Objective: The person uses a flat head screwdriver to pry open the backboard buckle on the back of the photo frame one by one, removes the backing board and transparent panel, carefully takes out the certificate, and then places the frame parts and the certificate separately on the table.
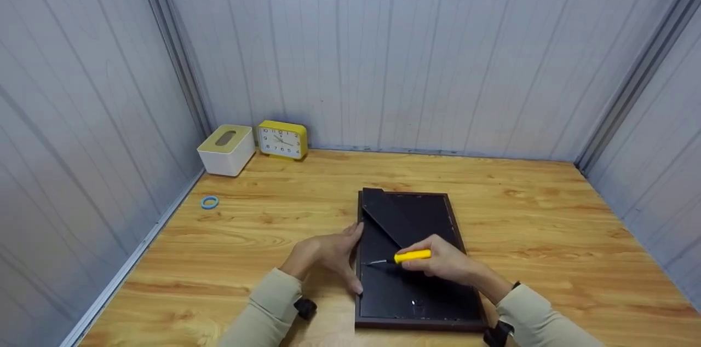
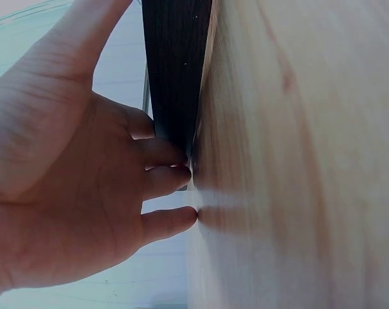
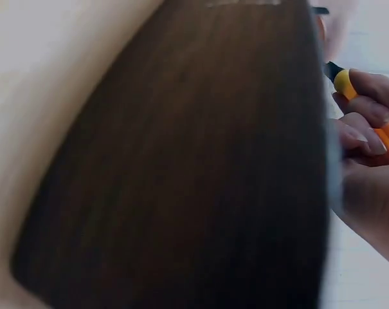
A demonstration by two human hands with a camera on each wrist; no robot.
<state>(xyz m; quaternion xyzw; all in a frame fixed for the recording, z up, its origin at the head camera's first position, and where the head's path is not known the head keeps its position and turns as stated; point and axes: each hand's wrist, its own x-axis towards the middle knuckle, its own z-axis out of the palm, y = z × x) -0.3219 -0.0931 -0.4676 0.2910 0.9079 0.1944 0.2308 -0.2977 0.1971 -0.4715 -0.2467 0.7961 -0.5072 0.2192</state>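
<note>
A dark picture frame (image 1: 421,326) lies face down on the table, its black backing (image 1: 378,303) upward. A flat easel leg (image 1: 386,215) slants across that backing. My right hand (image 1: 446,262) grips a screwdriver (image 1: 413,255) by its yellow handle, the metal tip at the backing's left edge. Along the frame's left side rests my left hand (image 1: 334,254), thumb and fingers spread apart. In the left wrist view, its fingertips (image 2: 175,180) reach the frame's side low down by the tabletop. The frame's side (image 3: 181,161) fills much of the right wrist view, with the yellow handle beyond.
At the back left of the wooden table (image 1: 547,226) stand a white tissue box (image 1: 227,152) with a yellowish top and a yellow alarm clock (image 1: 282,140). A blue ring (image 1: 209,202) lies in front of them. Pale panel walls (image 1: 383,51) enclose the table's back and sides.
</note>
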